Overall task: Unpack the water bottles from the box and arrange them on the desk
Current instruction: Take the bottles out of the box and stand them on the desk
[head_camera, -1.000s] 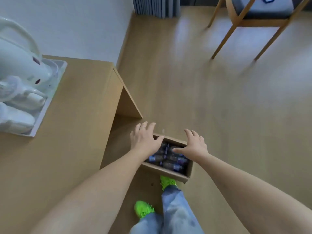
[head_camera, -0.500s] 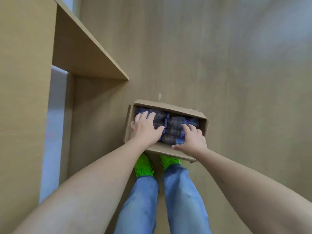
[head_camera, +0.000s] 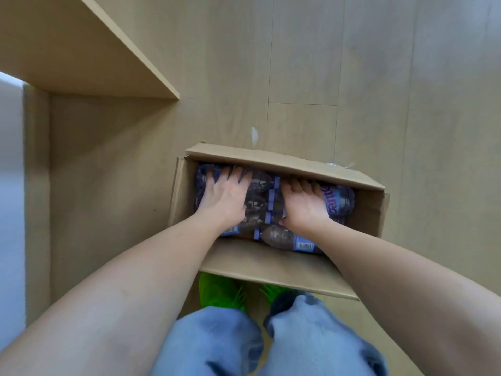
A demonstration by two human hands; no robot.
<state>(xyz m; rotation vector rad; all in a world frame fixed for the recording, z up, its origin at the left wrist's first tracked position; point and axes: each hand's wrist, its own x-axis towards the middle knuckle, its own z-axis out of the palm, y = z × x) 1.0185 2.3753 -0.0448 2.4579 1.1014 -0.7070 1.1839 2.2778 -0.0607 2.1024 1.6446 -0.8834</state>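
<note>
An open cardboard box point(head_camera: 273, 270) sits on the wooden floor right in front of my feet. Several water bottles point(head_camera: 282, 237) with purple caps and labels lie on their sides inside it, packed close together. My left hand point(head_camera: 225, 199) rests on the bottles in the left half of the box with its fingers spread. My right hand point(head_camera: 303, 204) rests on the bottles in the right half, fingers spread too. The fingertips of both hands reach into the shadow under the far flap. No bottle is lifted.
The wooden desk point(head_camera: 67, 50) stands at the upper left, its side panel reaching the floor next to the box. My green shoes point(head_camera: 219, 291) and jeans point(head_camera: 217, 343) are below the near flap. Bare wooden floor point(head_camera: 379, 77) stretches beyond and right of the box.
My view has tilted down and closer to the box. Both hands have moved from the near rim deeper into the box and now lie on the bottles.
</note>
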